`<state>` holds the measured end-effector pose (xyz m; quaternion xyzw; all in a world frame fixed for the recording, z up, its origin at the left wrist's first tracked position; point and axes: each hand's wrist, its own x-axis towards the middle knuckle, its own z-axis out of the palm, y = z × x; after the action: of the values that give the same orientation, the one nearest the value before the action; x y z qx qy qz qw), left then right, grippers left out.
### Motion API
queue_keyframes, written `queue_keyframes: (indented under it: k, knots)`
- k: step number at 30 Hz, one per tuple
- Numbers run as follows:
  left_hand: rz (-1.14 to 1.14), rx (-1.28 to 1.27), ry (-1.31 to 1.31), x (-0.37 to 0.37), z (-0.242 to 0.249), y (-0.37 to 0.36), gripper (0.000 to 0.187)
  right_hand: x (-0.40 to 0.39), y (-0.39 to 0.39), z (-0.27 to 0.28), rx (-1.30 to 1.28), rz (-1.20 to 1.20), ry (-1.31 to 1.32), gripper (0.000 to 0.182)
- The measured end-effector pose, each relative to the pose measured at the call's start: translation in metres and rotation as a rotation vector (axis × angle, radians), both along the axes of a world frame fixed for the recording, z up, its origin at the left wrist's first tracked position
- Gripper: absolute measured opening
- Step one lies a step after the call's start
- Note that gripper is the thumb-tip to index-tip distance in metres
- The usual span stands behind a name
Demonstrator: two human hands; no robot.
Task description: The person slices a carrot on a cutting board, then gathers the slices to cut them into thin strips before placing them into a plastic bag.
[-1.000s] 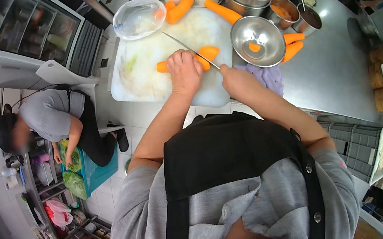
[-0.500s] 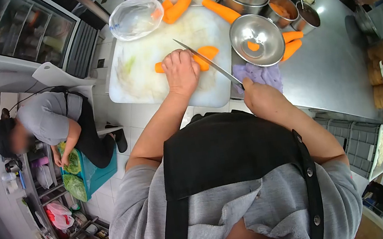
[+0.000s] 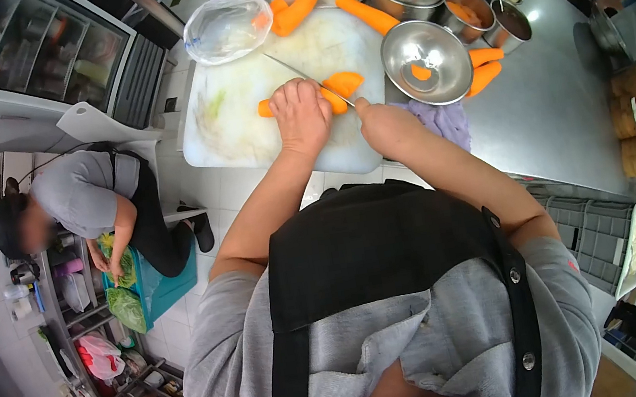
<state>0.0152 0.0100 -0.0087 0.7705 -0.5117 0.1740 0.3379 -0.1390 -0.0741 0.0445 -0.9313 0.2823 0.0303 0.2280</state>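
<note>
While the left hand [image 3: 302,115] pins a peeled, bright orange carrot [image 3: 265,109] to a large white plastic cutting board [image 3: 222,143], the right hand [image 3: 387,127] holds a long, slim, steel-bladed knife [image 3: 290,66] aslant across it. A clean slice probably calls for a long, even draw of the blade rather than a straight push down, with the holding fingertips curled back, since the edge runs just beside them; whether they are tucked under, I cannot tell. Firm, level pressure should also stop the rounded carrot from rolling. The left forearm slants forward and inward, palm down, knuckles bunched over the carrot, whose left end shows past the hand. The right fist is wrapped around the handle, hiding it, at the board's right edge. Beyond the blade, a broad orange carrot piece [image 3: 344,82] lies on the board.
</note>
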Motion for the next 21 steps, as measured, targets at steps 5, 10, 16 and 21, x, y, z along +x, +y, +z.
queue_keyframes:
  k: [5, 10, 16, 21]
  knots:
    - [0.007, -0.045, -0.010, 0.002, -0.003, -0.002, 0.018, -0.017, 0.005, 0.016, 0.021, 0.002, 0.018, 0.016]
    - [0.001, -0.049, -0.023, 0.002, -0.005, -0.002, 0.019, -0.056, 0.019, 0.053, 0.014, 0.044, 0.022, 0.015]
    - [0.005, -0.035, -0.006, 0.002, -0.006, -0.003, 0.018, -0.065, 0.020, 0.055, -0.034, 0.048, 0.052, 0.015]
    - [-0.004, -0.018, 0.003, 0.001, -0.004, -0.001, 0.019, -0.042, 0.018, 0.061, 0.049, 0.024, 0.113, 0.015]
